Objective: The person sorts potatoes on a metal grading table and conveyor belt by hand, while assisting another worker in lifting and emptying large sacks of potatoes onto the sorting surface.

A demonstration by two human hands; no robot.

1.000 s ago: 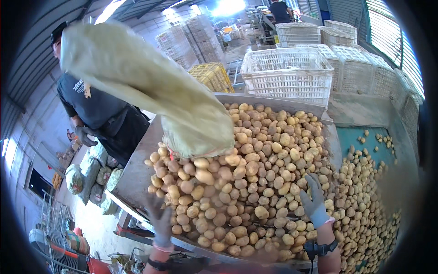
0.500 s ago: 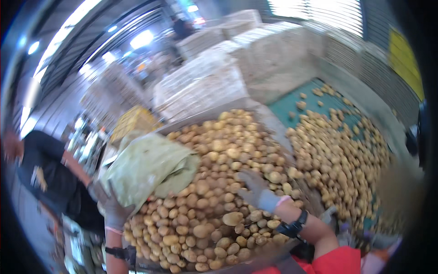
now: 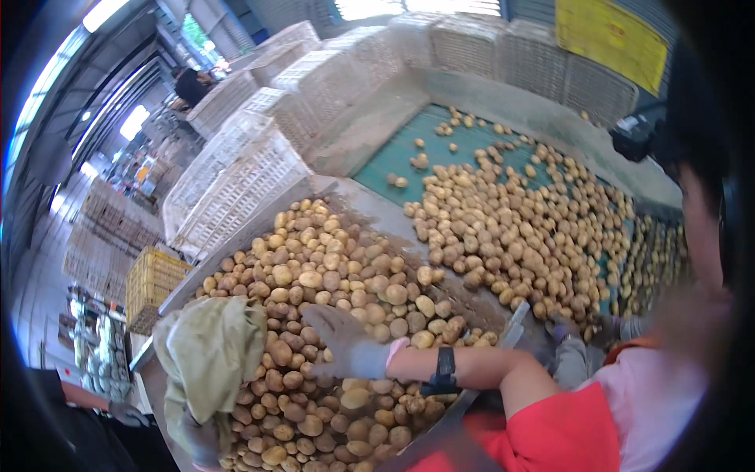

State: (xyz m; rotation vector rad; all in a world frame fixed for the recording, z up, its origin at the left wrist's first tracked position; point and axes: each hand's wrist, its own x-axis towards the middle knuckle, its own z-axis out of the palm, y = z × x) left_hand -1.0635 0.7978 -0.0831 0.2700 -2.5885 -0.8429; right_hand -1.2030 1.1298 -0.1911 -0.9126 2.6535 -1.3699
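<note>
Potatoes fill a sloping metal bin in front of me. My right hand, in a grey glove, lies over the middle of the heap with its fingers and thumb apart, holding nothing. A dull green cloth sits bunched over the bin's left side. My left hand, also gloved, is at the cloth's near lower edge, low in the picture. Its fingers are hidden there, so its grip does not show.
Right of a metal divider, more potatoes lie on a green belt. A co-worker's gloved hand reaches in there. White crates and a yellow crate stand beyond the bin. Another person's gloved hand is at left.
The view has swung right, showing more of the belt. My right hand has moved from near the divider toward the heap's middle. The cloth, earlier spread wider, is now bunched nearer to me.
</note>
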